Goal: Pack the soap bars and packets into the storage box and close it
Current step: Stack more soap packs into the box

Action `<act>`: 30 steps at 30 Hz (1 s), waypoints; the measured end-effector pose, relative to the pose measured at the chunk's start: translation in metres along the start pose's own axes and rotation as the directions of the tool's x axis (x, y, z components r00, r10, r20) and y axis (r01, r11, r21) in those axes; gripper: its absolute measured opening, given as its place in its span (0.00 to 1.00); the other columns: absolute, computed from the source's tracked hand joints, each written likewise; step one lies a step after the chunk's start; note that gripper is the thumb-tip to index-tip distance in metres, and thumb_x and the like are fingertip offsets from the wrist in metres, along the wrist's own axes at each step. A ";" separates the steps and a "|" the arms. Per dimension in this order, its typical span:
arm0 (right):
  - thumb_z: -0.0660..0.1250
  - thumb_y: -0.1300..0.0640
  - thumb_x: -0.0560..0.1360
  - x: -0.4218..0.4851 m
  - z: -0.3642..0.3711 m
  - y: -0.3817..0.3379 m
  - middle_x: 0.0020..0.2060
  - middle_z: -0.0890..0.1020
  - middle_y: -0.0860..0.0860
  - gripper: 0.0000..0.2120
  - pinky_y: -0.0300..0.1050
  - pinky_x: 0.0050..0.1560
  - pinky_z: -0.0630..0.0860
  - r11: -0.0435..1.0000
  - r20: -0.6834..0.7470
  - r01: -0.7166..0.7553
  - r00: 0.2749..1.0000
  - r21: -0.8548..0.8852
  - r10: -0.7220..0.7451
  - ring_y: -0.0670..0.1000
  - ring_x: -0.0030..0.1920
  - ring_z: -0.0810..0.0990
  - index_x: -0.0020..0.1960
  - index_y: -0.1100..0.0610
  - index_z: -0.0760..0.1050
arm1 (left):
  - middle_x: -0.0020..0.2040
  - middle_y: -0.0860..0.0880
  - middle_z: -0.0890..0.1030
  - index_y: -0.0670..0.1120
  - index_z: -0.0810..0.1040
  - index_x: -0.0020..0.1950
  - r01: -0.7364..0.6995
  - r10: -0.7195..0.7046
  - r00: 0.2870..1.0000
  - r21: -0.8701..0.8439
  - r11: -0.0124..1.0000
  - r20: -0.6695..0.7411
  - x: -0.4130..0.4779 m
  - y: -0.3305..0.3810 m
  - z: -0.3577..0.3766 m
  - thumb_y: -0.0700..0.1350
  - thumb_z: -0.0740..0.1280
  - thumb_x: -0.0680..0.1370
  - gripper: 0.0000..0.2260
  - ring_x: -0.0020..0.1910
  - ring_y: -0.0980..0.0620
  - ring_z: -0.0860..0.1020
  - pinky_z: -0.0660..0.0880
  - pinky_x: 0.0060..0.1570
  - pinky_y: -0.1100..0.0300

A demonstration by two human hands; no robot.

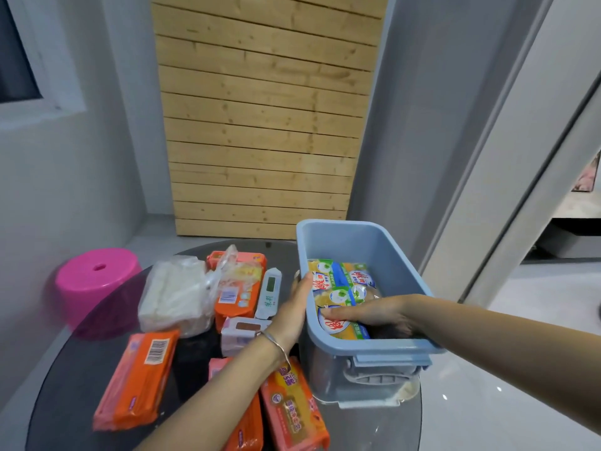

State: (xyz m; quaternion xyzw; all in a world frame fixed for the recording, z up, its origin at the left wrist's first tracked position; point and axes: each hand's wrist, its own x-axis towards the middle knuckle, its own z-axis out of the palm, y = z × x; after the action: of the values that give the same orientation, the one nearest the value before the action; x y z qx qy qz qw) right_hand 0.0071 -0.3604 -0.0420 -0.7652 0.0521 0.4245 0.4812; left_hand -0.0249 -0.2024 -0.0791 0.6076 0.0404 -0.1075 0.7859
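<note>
Glossy orange packet [294,408] beside rectangular plastic box [367,369]

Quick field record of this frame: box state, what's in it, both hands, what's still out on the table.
box: blue storage box, open, no lid in view, on the round dark table
box contents: yellow soap packets lying at the bottom
left hand: left hand gripping the box's left rim
right hand: right hand inside the box, palm down on the packets
still out: orange soap bars, clear bag of white bars, small white packets, all left of the box
off table: pink stool
</note>
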 end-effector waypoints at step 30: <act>0.58 0.42 0.79 -0.045 0.005 -0.021 0.55 0.80 0.50 0.18 0.46 0.58 0.78 0.921 -0.216 0.137 0.950 -0.366 -0.227 0.51 0.55 0.79 0.62 0.52 0.72 | 0.60 0.51 0.77 0.49 0.71 0.65 -0.005 0.026 0.992 0.173 0.985 -0.122 -0.040 0.021 -0.049 0.54 0.57 0.80 0.16 0.59 0.49 0.78 0.75 0.57 0.55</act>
State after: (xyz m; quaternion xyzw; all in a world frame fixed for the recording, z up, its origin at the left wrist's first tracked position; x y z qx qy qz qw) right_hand -0.0144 -0.3606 0.0030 -0.8873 -0.0341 0.2785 0.3660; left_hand -0.0556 -0.1457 -0.0641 0.6792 0.0748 -0.0665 0.7271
